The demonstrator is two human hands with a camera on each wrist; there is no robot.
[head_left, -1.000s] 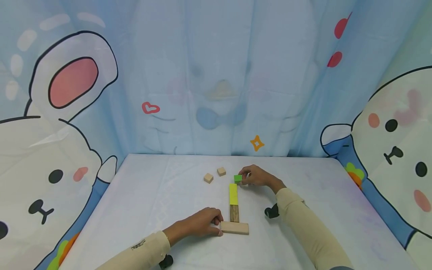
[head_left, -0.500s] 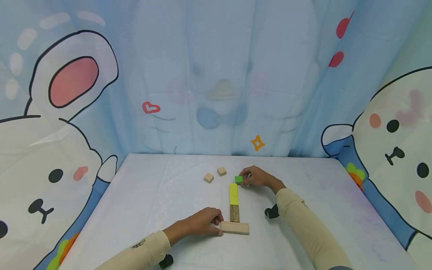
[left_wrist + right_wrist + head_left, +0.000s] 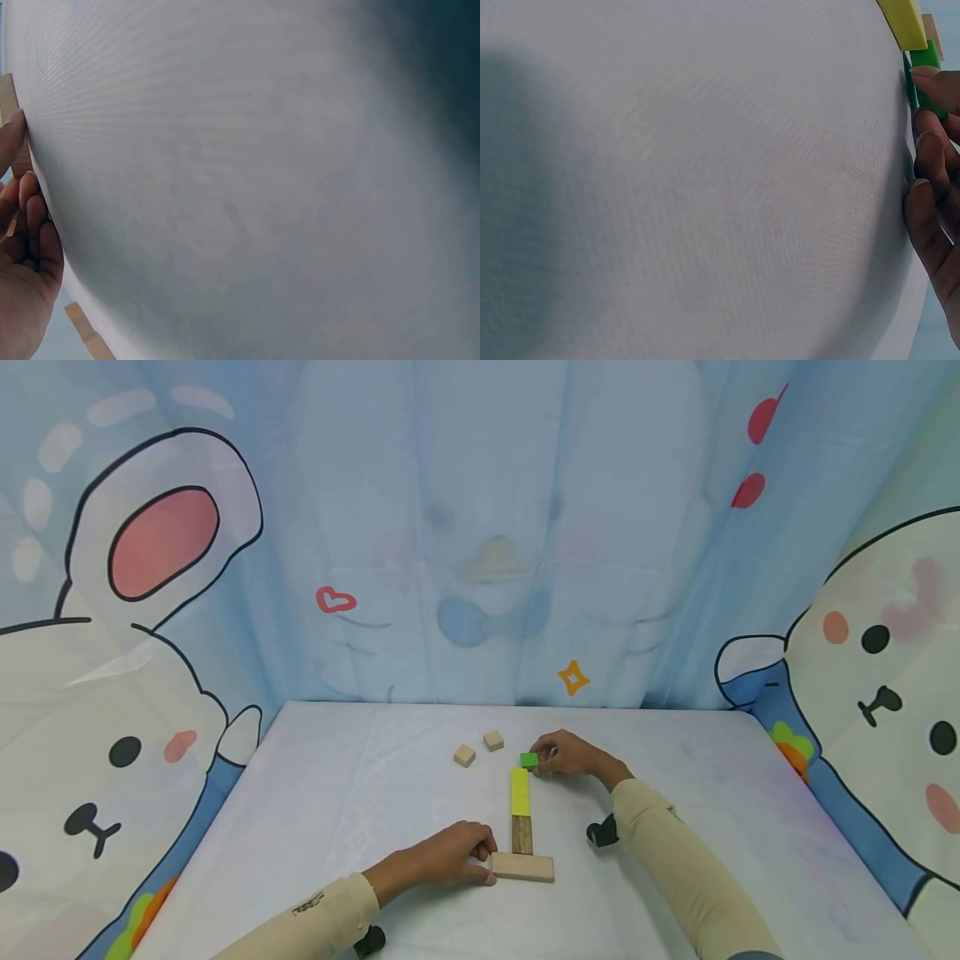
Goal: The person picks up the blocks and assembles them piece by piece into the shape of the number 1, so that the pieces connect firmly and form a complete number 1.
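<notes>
My right hand pinches a small green block between thumb and finger, just past the far end of a yellow block. In the right wrist view the green block sits close by the yellow one; whether they touch I cannot tell. A brown wood-grain block continues the line toward me, meeting a pale wooden plank that lies crosswise. At that plank's left end my left hand grips with thumb and fingers, also visible at the left wrist view's edge.
Two small pale wooden blocks, one nearer and one farther, lie left of the green block. All rests on a white-covered table. A blue printed curtain hangs behind its far edge.
The green block shifts very slightly in my right hand, first right, then back left and a little nearer the yellow block. My left hand and the plank stay still.
</notes>
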